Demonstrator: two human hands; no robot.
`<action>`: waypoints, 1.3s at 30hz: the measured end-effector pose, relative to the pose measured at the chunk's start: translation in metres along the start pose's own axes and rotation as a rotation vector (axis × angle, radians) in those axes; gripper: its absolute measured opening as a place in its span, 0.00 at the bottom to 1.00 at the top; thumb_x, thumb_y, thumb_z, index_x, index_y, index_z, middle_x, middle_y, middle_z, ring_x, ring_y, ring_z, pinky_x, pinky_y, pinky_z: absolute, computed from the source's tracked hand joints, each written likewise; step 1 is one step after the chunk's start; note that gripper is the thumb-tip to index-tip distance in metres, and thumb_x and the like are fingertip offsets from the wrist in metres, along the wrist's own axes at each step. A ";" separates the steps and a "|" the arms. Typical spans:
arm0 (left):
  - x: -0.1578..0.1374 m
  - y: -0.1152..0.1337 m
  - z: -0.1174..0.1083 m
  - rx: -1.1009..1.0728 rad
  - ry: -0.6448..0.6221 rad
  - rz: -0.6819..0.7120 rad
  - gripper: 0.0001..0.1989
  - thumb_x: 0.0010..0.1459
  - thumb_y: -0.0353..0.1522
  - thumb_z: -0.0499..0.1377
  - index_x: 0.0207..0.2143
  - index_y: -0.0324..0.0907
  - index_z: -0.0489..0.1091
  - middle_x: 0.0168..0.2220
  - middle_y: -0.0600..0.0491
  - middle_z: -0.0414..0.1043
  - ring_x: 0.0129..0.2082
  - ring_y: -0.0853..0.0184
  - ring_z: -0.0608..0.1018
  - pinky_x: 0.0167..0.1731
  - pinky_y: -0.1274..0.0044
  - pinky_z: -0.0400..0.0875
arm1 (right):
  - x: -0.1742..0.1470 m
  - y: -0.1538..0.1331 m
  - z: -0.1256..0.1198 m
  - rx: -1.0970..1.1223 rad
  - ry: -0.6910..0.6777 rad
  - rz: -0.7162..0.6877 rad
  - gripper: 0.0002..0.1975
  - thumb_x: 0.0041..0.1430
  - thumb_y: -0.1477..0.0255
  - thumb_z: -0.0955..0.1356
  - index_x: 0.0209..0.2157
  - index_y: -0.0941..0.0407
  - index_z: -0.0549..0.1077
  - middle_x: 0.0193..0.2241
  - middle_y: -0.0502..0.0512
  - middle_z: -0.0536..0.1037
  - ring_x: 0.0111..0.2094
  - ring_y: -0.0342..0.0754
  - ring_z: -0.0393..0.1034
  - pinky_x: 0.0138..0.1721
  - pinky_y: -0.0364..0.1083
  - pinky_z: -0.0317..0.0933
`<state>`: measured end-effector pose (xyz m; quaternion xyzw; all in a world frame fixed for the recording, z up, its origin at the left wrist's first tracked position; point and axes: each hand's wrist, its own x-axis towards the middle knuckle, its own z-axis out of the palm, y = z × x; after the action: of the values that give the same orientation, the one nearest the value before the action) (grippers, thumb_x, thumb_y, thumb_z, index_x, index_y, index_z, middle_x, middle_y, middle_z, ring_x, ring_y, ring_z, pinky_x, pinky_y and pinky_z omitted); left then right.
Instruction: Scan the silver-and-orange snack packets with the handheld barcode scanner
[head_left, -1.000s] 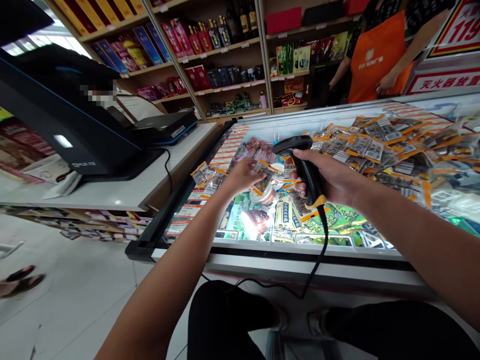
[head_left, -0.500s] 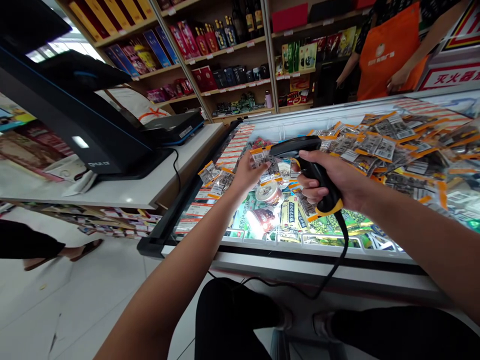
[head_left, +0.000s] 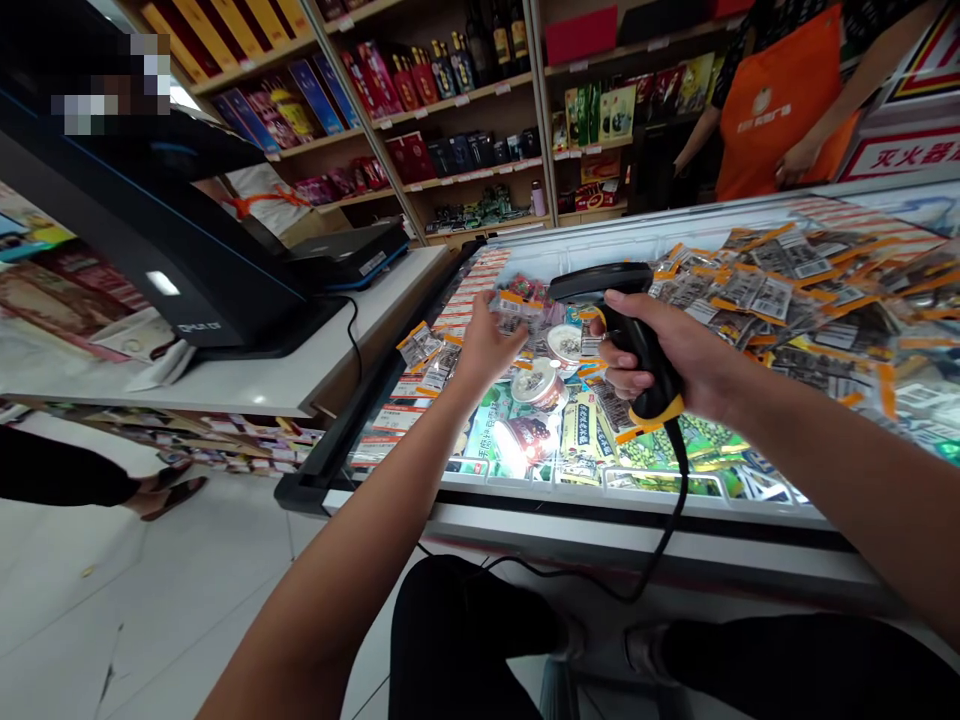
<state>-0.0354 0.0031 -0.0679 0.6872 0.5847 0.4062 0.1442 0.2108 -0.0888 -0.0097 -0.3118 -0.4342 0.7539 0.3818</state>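
Observation:
My right hand [head_left: 652,350] is wrapped round the grip of a black and yellow barcode scanner [head_left: 600,283], whose head points left. Its cable hangs down past the freezer's front edge. Just left of the scanner head, my left hand [head_left: 486,345] pinches a small clear snack packet [head_left: 517,308] with an orange top edge. Below my left hand, a few similar packets [head_left: 435,358] lie on the glass lid. A large heap of the same packets [head_left: 772,290] spreads over the glass to the right of my right hand.
Through the freezer's glass show tubs [head_left: 538,385] and green bags [head_left: 682,445]. A white counter [head_left: 285,385] at left carries a dark checkout machine [head_left: 180,250]. Stocked shelves [head_left: 465,175] stand behind. A person in an orange apron [head_left: 784,105] stands at the far side; another person's leg [head_left: 67,468] shows at left.
My left hand has drawn slightly left with the packet, away from the scanner head. The scanner has shifted a little to the right. The person's foot at left has moved.

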 end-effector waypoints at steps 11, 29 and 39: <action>-0.024 0.038 -0.016 0.394 -0.100 0.339 0.14 0.62 0.44 0.59 0.44 0.46 0.73 0.50 0.45 0.71 0.54 0.48 0.69 0.58 0.52 0.56 | 0.009 0.000 -0.019 -0.102 0.300 -0.179 0.21 0.60 0.48 0.67 0.36 0.51 0.68 0.24 0.51 0.67 0.23 0.47 0.64 0.23 0.47 0.59; 0.009 0.012 -0.021 -0.374 -0.131 0.076 0.03 0.58 0.34 0.59 0.33 0.44 0.68 0.31 0.53 0.72 0.31 0.66 0.76 0.33 0.72 0.73 | 0.002 0.000 -0.009 -0.188 0.113 -0.049 0.23 0.57 0.47 0.68 0.41 0.52 0.69 0.18 0.49 0.62 0.17 0.44 0.55 0.16 0.46 0.50; 0.024 -0.009 -0.032 -0.301 0.088 -0.073 0.03 0.55 0.33 0.60 0.32 0.42 0.69 0.27 0.54 0.71 0.26 0.69 0.72 0.30 0.75 0.72 | -0.002 0.003 -0.003 -0.284 -0.035 0.102 0.21 0.57 0.48 0.70 0.36 0.53 0.70 0.17 0.49 0.64 0.16 0.43 0.55 0.15 0.45 0.50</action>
<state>-0.0649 0.0183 -0.0445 0.6177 0.5476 0.5136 0.2342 0.2131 -0.0903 -0.0135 -0.3712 -0.5268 0.7085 0.2875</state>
